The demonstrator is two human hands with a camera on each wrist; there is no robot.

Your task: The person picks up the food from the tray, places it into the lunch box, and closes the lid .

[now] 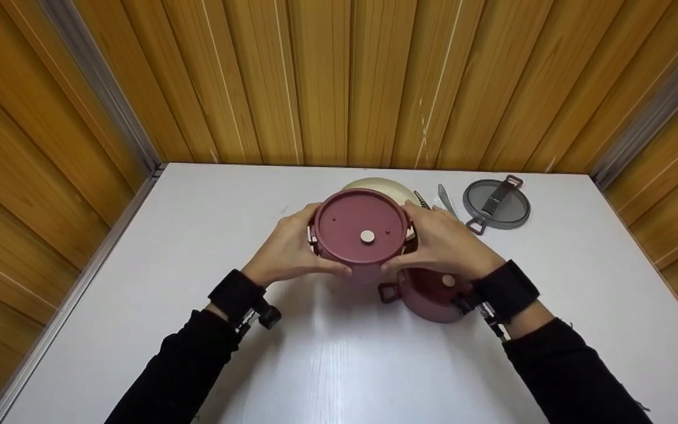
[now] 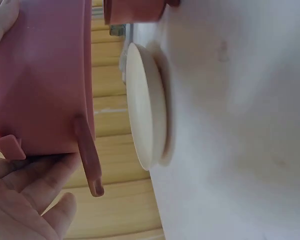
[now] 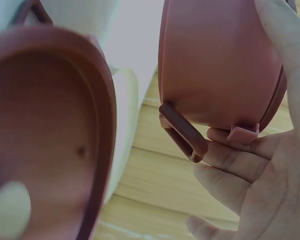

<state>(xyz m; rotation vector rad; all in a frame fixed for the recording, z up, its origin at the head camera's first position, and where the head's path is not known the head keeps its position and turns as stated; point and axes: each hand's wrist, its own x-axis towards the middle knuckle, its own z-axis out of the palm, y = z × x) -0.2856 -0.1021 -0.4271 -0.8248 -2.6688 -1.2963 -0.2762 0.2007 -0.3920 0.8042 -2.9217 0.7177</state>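
My left hand (image 1: 289,250) and my right hand (image 1: 442,241) hold a round maroon lunch box tier (image 1: 351,215) from both sides, raised above the white table. Its top is a flat disc with a white round button and small dots. In the left wrist view, a loop handle (image 2: 90,157) hangs from its side and a small tab sticks out near the other rim. Beneath my right wrist, a second maroon container (image 1: 430,294) stands on the table, with a similar white button and a side handle. My forearm partly hides it.
Behind the held tier lies a cream plate (image 1: 395,187), partly covered. To its right are a knife (image 1: 446,197) and another dark-handled utensil (image 1: 421,199). A grey see-through lid (image 1: 497,206) with maroon handles lies at the back right. Wood-patterned panels (image 1: 315,82) enclose the table.
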